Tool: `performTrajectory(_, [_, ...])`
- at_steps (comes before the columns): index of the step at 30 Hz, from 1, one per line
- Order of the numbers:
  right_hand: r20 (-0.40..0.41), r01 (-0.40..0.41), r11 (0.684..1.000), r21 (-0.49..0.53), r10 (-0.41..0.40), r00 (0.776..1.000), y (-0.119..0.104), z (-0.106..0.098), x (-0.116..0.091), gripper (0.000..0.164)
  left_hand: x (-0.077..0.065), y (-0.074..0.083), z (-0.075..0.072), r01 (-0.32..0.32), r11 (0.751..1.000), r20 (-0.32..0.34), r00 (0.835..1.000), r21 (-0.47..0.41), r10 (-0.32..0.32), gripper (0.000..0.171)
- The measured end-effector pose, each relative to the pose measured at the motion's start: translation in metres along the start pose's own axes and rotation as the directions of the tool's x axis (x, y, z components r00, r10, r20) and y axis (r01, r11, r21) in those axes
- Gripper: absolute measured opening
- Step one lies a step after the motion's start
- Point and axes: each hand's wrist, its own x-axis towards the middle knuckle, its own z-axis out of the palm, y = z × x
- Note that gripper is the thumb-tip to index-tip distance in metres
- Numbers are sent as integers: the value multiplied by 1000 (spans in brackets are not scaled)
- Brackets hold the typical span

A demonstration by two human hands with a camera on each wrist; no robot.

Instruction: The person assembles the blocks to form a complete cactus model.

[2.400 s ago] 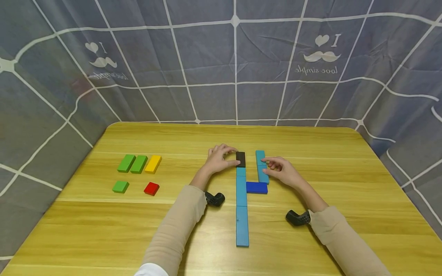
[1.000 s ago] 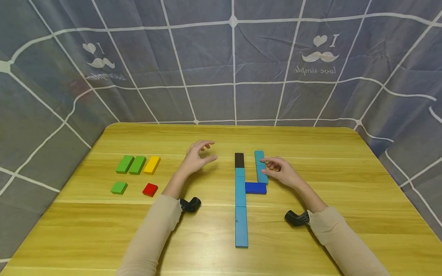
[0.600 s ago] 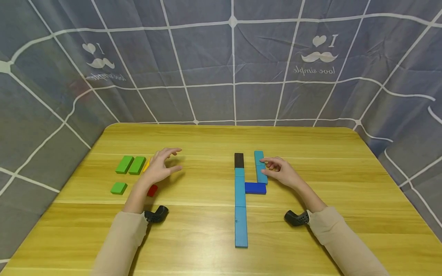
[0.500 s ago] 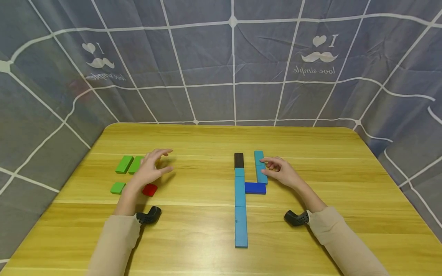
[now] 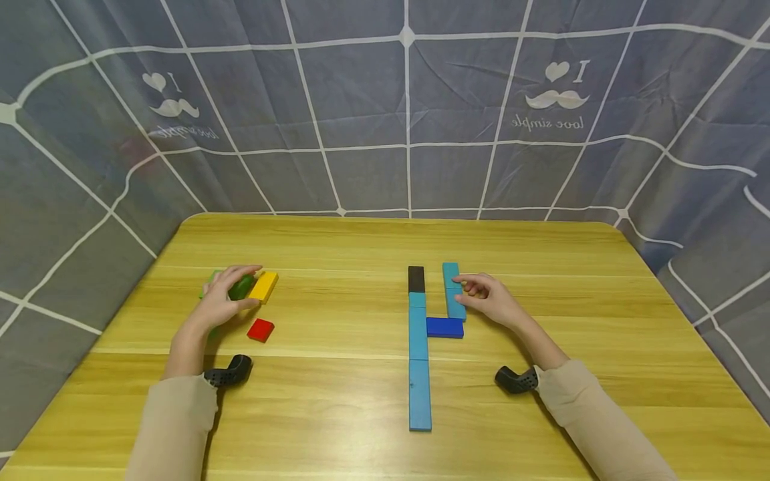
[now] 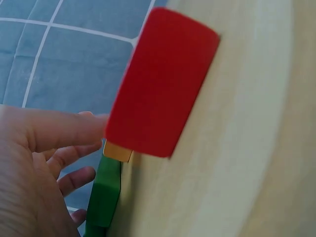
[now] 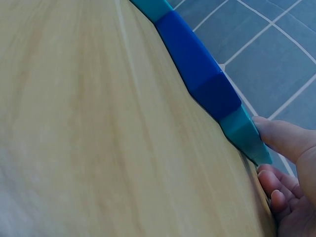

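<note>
My left hand (image 5: pixel 216 308) hangs over the green blocks (image 5: pixel 241 288) at the left of the table, thumb and index finger spread on either side of the yellow block (image 5: pixel 265 287). Its palm hides much of the green ones. A red block (image 6: pixel 160 84) looms large in the left wrist view, near the thumb. My right hand (image 5: pixel 493 298) stays at the right edge of two light blue blocks (image 5: pixel 451 275) laid end to end. Its thumb and index fingertips are right at them, the other fingers curled in. A dark blue block (image 5: pixel 444 327) lies below these.
A column of light blue blocks (image 5: pixel 420 394) with a dark brown block (image 5: pixel 416 278) at its far end lies mid-table, touching the dark blue block's left end. A grey curtain with white lines (image 5: pixel 373 100) stands behind the wooden table (image 5: pixel 337 401).
My left hand has left the dark brown block and swept left across the table to the green and yellow blocks. The right hand has kept its place.
</note>
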Motion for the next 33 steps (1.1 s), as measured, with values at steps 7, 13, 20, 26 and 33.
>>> performTrajectory(7, [-10,4,1000,-16,-4,1000,25,2,5,37,4,-3,0,6,996,49,999,89,-10,63])
performTrajectory(13, [-12,15,1000,-6,-15,1000,32,2,6,38,7,-3,1,17,996,76,997,92,-24,64])
performTrajectory(20, [-34,99,995,9,-98,995,36,3,5,37,8,-4,2,22,996,64,998,92,-28,62])
performTrajectory(26, [-11,35,999,12,-35,999,24,1,3,37,8,-3,3,26,996,45,999,90,-30,62])
performTrajectory(33, [-16,3,1000,-18,-4,1000,23,2,4,36,9,4,6,64,996,19,998,66,-65,65])
